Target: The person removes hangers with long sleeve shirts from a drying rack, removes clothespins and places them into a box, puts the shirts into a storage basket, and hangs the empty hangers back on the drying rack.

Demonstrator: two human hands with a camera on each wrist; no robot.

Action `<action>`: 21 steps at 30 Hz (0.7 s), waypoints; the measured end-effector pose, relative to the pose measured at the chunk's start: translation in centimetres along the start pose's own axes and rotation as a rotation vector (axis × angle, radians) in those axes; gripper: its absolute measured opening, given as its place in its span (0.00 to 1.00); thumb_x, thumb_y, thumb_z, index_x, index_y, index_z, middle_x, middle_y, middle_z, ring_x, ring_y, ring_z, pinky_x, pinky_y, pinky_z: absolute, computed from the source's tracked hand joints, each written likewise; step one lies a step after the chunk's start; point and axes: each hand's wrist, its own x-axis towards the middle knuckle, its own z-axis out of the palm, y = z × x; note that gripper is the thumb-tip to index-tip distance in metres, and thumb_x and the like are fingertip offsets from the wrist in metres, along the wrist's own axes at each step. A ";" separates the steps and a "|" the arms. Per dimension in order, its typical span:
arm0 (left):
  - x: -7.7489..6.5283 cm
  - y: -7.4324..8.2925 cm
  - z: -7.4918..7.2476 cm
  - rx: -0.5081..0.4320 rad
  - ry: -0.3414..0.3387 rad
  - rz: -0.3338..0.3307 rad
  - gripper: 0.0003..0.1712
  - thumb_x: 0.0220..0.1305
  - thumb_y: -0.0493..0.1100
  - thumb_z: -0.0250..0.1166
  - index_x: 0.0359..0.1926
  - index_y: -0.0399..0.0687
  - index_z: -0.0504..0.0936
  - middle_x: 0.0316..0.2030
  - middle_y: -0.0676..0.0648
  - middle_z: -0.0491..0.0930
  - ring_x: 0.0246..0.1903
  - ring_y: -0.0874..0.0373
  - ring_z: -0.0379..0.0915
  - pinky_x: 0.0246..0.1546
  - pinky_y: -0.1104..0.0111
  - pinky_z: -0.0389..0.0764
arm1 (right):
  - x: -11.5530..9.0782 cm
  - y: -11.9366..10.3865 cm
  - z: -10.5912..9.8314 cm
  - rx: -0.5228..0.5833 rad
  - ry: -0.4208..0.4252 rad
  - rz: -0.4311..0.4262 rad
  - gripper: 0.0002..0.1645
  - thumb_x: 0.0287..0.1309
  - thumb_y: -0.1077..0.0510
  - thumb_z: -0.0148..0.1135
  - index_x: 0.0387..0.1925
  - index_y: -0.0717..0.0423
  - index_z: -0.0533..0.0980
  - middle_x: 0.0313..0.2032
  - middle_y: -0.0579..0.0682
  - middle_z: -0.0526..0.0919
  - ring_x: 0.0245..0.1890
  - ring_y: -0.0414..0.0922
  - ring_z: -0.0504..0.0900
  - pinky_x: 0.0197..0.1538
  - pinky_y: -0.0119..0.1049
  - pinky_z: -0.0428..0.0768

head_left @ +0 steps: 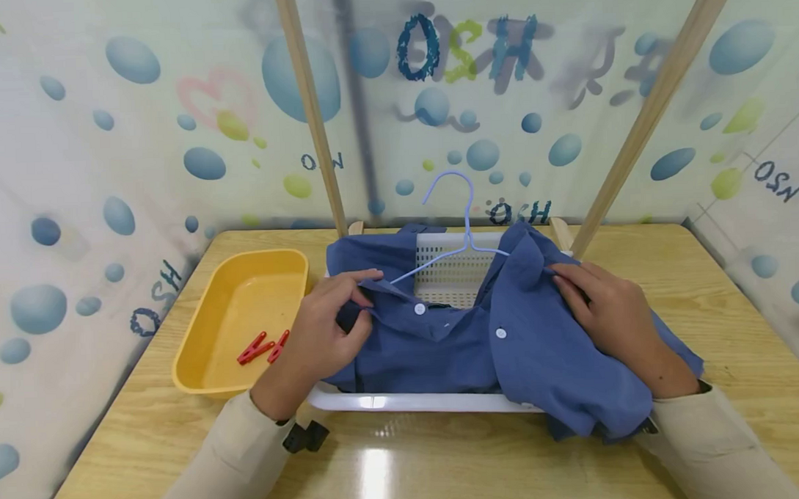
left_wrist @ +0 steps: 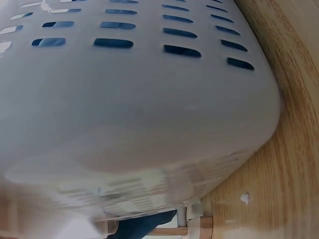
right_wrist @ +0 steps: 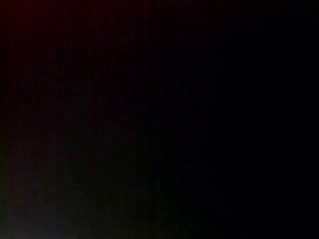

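Note:
A blue shirt (head_left: 430, 358) with white buttons lies over a white slotted basket (head_left: 405, 402). A light-blue wire hanger (head_left: 469, 210) stands with its hook up at the shirt's neck, its two arms reaching toward the shoulders. My left hand (head_left: 326, 322) pinches the shirt by its left shoulder, near the hanger's left end. On the other side my right hand (head_left: 610, 319) grips the cloth by the collar, where the hanger's right end is hidden under the shirt. The left wrist view shows mostly the basket's wall (left_wrist: 149, 99); the right wrist view is dark.
To the left stands a yellow tray (head_left: 241, 266) holding red clothespins (head_left: 254, 348). Behind the basket, two wooden poles (head_left: 316, 120) rise from the wooden table (head_left: 446, 461). A patterned curtain (head_left: 402, 132) encloses the back and sides.

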 end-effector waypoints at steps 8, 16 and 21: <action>-0.3 -0.3 0.0 -0.054 0.036 0.019 0.06 0.56 0.36 0.58 0.36 0.39 0.76 0.47 0.42 0.86 0.48 0.48 0.80 0.50 0.64 0.75 | 0.0 0.1 0.0 0.007 -0.010 0.027 0.18 0.53 0.68 0.70 0.47 0.61 0.83 0.34 0.60 0.85 0.28 0.53 0.84 0.28 0.50 0.79; -0.6 -0.5 -0.2 -0.138 0.060 -0.017 0.22 0.73 0.45 0.52 0.60 0.35 0.68 0.48 0.39 0.84 0.53 0.45 0.80 0.64 0.74 0.68 | 0.1 0.0 0.0 0.012 -0.015 0.042 0.18 0.53 0.68 0.70 0.48 0.61 0.83 0.36 0.60 0.86 0.30 0.54 0.85 0.30 0.52 0.80; -0.4 -0.2 -0.3 -0.117 0.006 -0.030 0.22 0.79 0.49 0.44 0.60 0.43 0.77 0.50 0.45 0.86 0.56 0.50 0.78 0.63 0.66 0.71 | 0.1 0.0 0.0 0.012 -0.013 0.041 0.17 0.54 0.68 0.70 0.48 0.61 0.83 0.36 0.60 0.86 0.30 0.55 0.85 0.30 0.52 0.80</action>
